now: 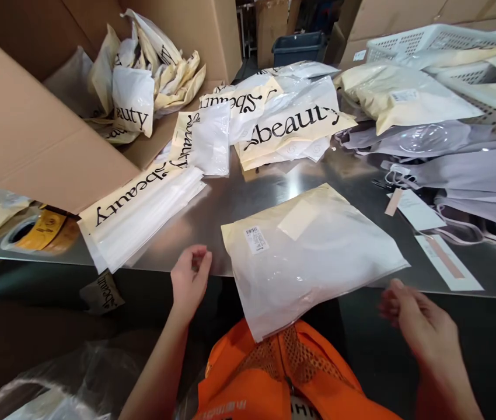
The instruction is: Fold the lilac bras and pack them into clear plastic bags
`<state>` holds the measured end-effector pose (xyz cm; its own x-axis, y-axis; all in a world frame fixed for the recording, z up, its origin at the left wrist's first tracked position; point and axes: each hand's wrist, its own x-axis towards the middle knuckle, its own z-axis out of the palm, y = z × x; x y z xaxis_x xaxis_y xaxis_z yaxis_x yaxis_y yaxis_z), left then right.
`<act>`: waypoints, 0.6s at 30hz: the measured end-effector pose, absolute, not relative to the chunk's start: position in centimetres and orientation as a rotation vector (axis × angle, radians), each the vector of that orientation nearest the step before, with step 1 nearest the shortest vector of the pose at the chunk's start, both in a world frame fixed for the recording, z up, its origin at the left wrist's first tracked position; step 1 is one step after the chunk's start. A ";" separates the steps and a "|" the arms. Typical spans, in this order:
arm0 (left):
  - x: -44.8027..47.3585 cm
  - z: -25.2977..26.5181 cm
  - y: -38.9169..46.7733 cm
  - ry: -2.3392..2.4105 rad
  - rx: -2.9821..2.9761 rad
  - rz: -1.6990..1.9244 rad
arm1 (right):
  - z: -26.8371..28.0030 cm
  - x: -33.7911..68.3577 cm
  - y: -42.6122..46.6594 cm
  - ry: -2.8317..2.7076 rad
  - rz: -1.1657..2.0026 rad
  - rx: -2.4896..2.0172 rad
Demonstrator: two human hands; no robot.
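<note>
A flat, pale plastic bag point(318, 256) lies on the metal table, its near corner hanging over the front edge. Through the film I see white contents; a barcode label point(256, 240) and a cream card-like rectangle point(297, 219) show on its upper side. My left hand point(190, 274) hovers just left of the bag, apart from it, fingers curled in and nothing visible in them. Off the bag's right corner is my right hand point(421, 318), slightly blurred, fingers loosely curled with no object showing. Left of the bag, a stack of printed bags point(147, 216) lies fanned out.
A large cardboard box point(42, 134) holding several bags stands at left, a tape roll point(40, 230) beside it. More printed bags point(292, 125) lie at the back. Lilac garments point(484, 175) with tags point(449, 262) cover the right, before white baskets point(432, 41).
</note>
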<state>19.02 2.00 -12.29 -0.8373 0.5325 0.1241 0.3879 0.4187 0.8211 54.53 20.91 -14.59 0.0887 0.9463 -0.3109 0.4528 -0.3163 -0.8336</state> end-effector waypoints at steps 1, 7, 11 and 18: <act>17.9 -12.0 3.6 2.538 0.903 1.338 | -14.9 54.4 20.3 -1.427 1.288 -1.864; 14.6 -12.1 11.2 2.472 1.170 0.999 | -15.5 51.1 18.0 -1.312 1.830 -1.585; 15.3 -13.2 12.0 2.490 1.082 1.039 | -15.8 50.4 17.8 -1.229 1.752 -1.498; 15.7 -13.7 11.3 2.529 0.863 1.195 | -16.6 50.5 17.8 -1.137 1.715 -1.542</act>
